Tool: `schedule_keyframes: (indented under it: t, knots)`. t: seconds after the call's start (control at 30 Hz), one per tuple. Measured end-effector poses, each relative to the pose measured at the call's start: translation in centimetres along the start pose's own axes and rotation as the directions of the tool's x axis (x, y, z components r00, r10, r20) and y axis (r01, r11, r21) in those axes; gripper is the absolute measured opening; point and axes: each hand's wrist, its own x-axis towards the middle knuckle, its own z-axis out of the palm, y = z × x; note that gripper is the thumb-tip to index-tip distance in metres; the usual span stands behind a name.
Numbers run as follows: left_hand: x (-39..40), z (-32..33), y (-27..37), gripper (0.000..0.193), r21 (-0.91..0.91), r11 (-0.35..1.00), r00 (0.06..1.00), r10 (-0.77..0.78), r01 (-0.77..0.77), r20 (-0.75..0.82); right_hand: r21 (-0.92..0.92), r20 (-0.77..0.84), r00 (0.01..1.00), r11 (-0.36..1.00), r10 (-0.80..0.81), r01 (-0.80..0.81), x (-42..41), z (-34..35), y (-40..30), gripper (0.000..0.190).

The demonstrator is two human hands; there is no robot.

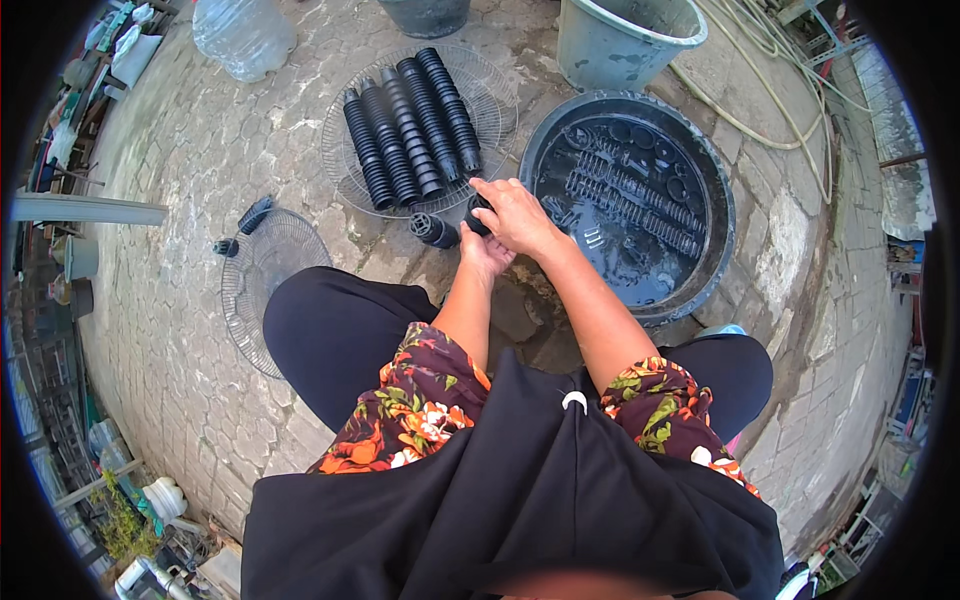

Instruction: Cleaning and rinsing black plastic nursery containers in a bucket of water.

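My left hand (pixel 486 252) and my right hand (pixel 523 217) meet in front of me around a black cylindrical plastic part (pixel 477 216). The left supports it from below, while the right lies over its top and side; fingers hide much of it. Just left of my hands, a similar black part (pixel 435 231) with a cross-shaped pattern on its end rests on the paving. Beyond it, several ribbed black columns (pixel 414 124), apparently nested plastic pieces, lie side by side on a round wire grille (pixel 495 105).
At right, a round black basin (pixel 721 187) holds water and rows of ribbed dark parts (pixel 634 199). A grey bucket (pixel 615 56) and hose (pixel 750 139) lie beyond. Near my left knee, a second wire grille (pixel 262 255) has small black parts (pixel 256 215) by its edge. A clear plastic container (pixel 244 37) is far left.
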Motion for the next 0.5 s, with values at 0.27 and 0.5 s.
schedule_keyframes:
  t: [0.27,0.5]
  knots:
    - [6.4,-2.9,-1.5,0.070,-0.126,0.989,0.992,-0.060,0.075,0.113,-0.140,0.080,0.996,0.990,0.045,-0.033,0.8,2.1,2.1,0.044]
    - [11.1,-7.8,-1.1,0.047,-0.258,0.966,0.852,0.116,0.024,0.511,-0.203,0.111,0.994,0.979,0.006,0.017,2.0,3.4,0.7,0.047]
